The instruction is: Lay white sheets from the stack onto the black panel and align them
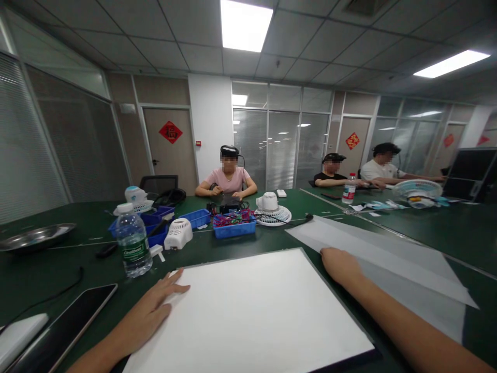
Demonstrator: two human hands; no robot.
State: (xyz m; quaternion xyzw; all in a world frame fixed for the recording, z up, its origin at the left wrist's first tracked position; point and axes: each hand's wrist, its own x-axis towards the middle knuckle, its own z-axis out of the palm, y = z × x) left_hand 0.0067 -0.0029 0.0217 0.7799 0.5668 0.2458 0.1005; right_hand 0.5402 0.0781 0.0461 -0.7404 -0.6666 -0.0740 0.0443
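A large white rectangular sheet [248,311] lies in front of me, a thin dark layer showing along its right and near edges. My left hand [161,298] rests on its far left corner, fingers spread and holding nothing. To the right, thin translucent white sheets [392,261] lie overlapped on the table. Against their left edge is my right hand [341,267], its fingers curled down and mostly hidden beneath it. Whatever it grips, if anything, cannot be made out.
Left of the sheet stand a water bottle [133,243] and a dark flat tablet-like device [73,324]. Beyond are a blue tray of wires [235,230], a white fan part [178,233] and a fan grille [277,216]. A person [229,178] sits opposite; two others sit right.
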